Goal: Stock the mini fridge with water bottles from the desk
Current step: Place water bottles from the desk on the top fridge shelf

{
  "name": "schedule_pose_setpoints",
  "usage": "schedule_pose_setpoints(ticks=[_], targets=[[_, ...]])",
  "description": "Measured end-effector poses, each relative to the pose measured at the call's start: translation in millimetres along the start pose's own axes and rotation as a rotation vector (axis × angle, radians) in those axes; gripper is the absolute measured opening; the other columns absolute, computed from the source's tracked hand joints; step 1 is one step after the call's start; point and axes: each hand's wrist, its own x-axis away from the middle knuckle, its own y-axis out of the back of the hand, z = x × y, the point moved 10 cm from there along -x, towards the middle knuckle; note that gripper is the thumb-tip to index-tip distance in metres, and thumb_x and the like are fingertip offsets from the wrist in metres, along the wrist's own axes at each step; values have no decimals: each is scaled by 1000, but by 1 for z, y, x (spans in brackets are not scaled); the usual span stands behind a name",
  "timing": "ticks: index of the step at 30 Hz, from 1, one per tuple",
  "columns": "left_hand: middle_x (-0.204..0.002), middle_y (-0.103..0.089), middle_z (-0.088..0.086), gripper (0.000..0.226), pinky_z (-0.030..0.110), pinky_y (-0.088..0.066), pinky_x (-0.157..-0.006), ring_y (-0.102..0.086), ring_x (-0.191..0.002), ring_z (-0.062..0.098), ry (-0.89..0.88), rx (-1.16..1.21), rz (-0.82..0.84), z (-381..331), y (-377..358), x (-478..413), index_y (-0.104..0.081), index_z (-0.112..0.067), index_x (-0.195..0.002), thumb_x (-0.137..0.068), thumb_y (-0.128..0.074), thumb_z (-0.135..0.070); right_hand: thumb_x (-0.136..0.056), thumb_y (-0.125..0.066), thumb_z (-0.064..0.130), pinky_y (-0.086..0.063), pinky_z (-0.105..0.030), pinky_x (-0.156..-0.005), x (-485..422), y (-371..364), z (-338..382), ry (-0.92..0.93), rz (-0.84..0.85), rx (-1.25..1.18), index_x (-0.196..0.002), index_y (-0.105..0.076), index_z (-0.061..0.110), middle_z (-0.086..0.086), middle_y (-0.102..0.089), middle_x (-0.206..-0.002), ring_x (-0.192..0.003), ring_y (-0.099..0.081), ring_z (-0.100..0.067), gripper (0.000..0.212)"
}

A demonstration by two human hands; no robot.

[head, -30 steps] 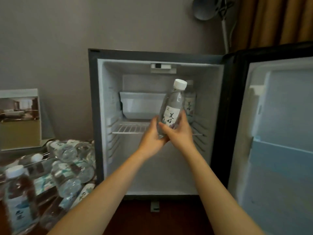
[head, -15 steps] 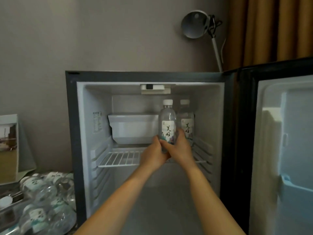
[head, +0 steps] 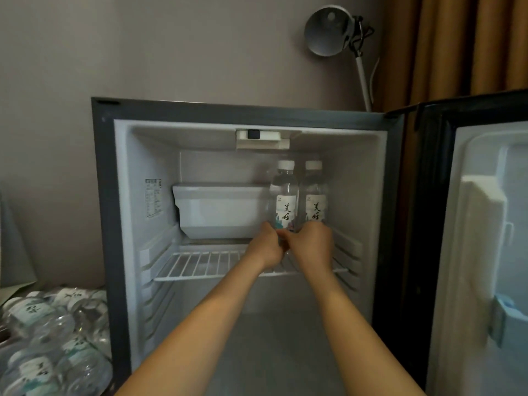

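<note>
Hands noted inside mini fridge (head: 121, 224): left hand (head: 267, 246) and right hand (head: 316, 243), fingers of both curled round base of water bottle (head: 284, 192). Bottle held upright over right end of wire shelf (head: 200, 264); contact with shelf hidden by hands. Just beside it, to right, second bottle (head: 315, 192) stood upright. To left, white tray (head: 223, 210) seen. Fridge door (head: 485, 224) swung open. Left of fridge, spare bottles (head: 51, 338) heaped.

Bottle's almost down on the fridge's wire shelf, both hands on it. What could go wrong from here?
1. The held bottle sits tight beside the second bottle; the right hand could knock either over when pulling back.
2. The wire shelf is open bars, so the base may settle unevenly and tip once the left hand lets go.
</note>
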Motion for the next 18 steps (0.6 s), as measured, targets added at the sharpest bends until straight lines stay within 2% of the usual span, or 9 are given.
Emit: schedule_pose_setpoints(ticks=[4, 7, 11, 12, 16, 18], targets=[[-106, -64, 20, 43, 39, -51, -86, -61, -101, 33, 15, -20, 32, 4, -2, -8, -51, 6, -110, -80, -56, -25, -75, -75, 38, -25, -28, -42, 0, 3, 1, -21, 14, 10, -70, -63, 0, -9, -51, -65, -64, -50, -20, 40], [-102, -64, 19, 43, 40, -52, -80, -63, -94, 31, 8, -32, 60, 4, -4, -6, -50, 3, -112, -84, -56, -29, -74, -76, 41, -24, -28, -42, 1, 5, 1, -28, 21, 33, -55, -47, 9, -6, -49, -63, -64, -50, -20, 46], [-107, -65, 14, 67, 44, -53, -87, -63, -96, 27, -18, -35, 94, 8, -8, -10, -47, -4, -120, -70, -55, -47, -70, -78, 45, -21, -24, -39, 2, 8, -2, -45, 27, 23, -54, -45, 9, -6, -49, -63, -64, -50, -21, 51], [-109, -64, 13, 66, 45, -52, -88, -63, -98, 26, -26, -38, 99, 7, -8, -10, -46, -4, -121, -71, -56, -46, -70, -77, 45, -22, -25, -39, 3, 9, -2, -44, 30, 24, -53, -42, 11, -7, -50, -64, -64, -50, -21, 52], [-113, -64, 11, 36, 40, -50, -91, -61, -102, 25, -61, -51, 91, -9, -4, 4, -54, -7, -120, -89, -56, -23, -72, -76, 43, -27, -27, -45, 4, 7, -3, -37, 45, 24, -62, -52, 8, -10, -56, -71, -68, -56, -24, 44], [-117, -63, 5, 39, 38, -49, -93, -60, -105, 21, -110, -87, 95, -10, -5, 8, -53, -16, -125, -87, -57, -23, -73, -76, 42, -31, -26, -49, 6, 8, -5, -22, 27, 24, -68, -61, 5, -16, -63, -77, -77, -63, -29, 40]])
